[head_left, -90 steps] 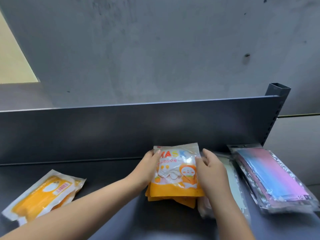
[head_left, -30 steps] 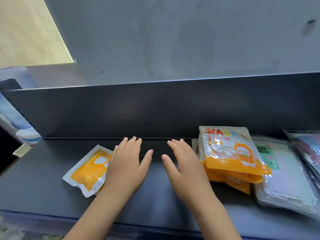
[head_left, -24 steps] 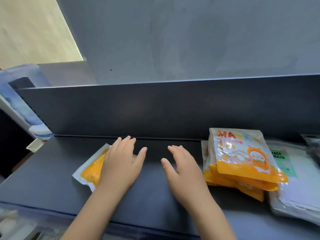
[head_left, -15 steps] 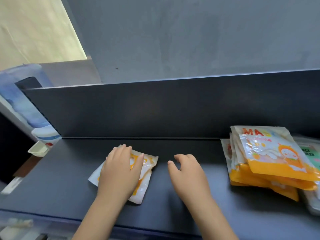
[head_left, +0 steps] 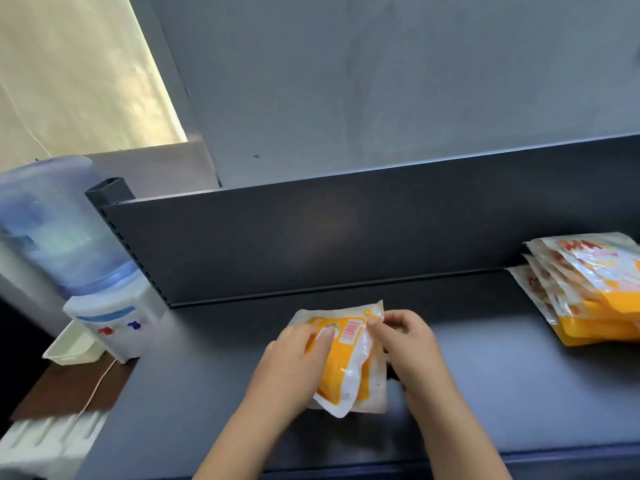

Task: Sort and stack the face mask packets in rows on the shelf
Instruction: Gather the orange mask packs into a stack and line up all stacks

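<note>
An orange and white mask packet (head_left: 346,362), barcode side up, lies on another like it in the middle of the dark shelf (head_left: 207,393). My left hand (head_left: 294,362) grips the packets' left side, thumb on top. My right hand (head_left: 412,344) holds their right edge with curled fingers. A stack of several orange mask packets (head_left: 588,289) sits at the far right against the shelf's back panel, partly cut off by the frame edge.
The shelf's upright back panel (head_left: 346,237) runs behind the packets. A water dispenser (head_left: 76,254) with a blue bottle stands left of the shelf, with a white tray (head_left: 69,351) beside it. The shelf's front edge (head_left: 485,459) is near my forearms.
Both hands left the orange stack and moved left. My left hand drew the loose packets toward the middle, and my right hand has joined it on them. The view has turned left.
</note>
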Motion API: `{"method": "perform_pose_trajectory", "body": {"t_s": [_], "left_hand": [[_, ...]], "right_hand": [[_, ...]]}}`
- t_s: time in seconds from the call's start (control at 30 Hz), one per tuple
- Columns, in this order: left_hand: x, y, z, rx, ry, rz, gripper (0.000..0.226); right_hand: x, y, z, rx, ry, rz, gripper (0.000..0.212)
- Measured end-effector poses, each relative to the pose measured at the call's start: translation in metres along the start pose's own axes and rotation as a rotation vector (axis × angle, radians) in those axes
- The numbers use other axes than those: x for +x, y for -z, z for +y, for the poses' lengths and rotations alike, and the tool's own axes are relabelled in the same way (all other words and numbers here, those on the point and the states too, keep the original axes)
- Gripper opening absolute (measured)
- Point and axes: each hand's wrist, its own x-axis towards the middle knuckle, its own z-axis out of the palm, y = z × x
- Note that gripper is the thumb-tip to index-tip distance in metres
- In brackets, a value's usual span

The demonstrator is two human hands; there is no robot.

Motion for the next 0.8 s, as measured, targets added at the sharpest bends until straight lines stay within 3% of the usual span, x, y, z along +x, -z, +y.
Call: {"method": "perform_pose_trajectory", "body": {"t_s": [0.13,0.23,0.3,0.43,0.6,0.7,0.8], "left_hand": [[0.008,0.021,0.002,-0.263,0.067,-0.020,0.042],[0.000,0.043,0.009,-0.688,0.113,0.015,0.043],[-0.004,0.057,0.011,-0.830,0.119,-0.008,0.048],[-0.004,0.077,0.009,-1.060,0.119,-0.071,0.050],[0.006,0.085,-0.015,-1.196,0.202,-0.126,0.043],[0.009,0.078,-0.035,-1.239,0.240,-0.127,0.036],[0.008,0.073,-0.045,-1.253,0.220,-0.135,0.041]], "right_hand": [[-0.023,-0.024,-0.005,0.119,0.213,0.024,0.013],[-0.040,-0.040,-0.014,0.117,0.415,-0.010,0.018],[-0.050,-0.050,-0.018,0.102,0.536,-0.079,0.020],[-0.054,-0.064,-0.012,-0.001,0.772,-0.110,0.025],[-0.047,-0.073,0.001,-0.297,1.128,-0.138,0.025],[-0.050,-0.070,0.003,-0.365,1.072,-0.195,0.019],[-0.051,-0.071,0.004,-0.186,0.728,-0.138,0.015]]}}
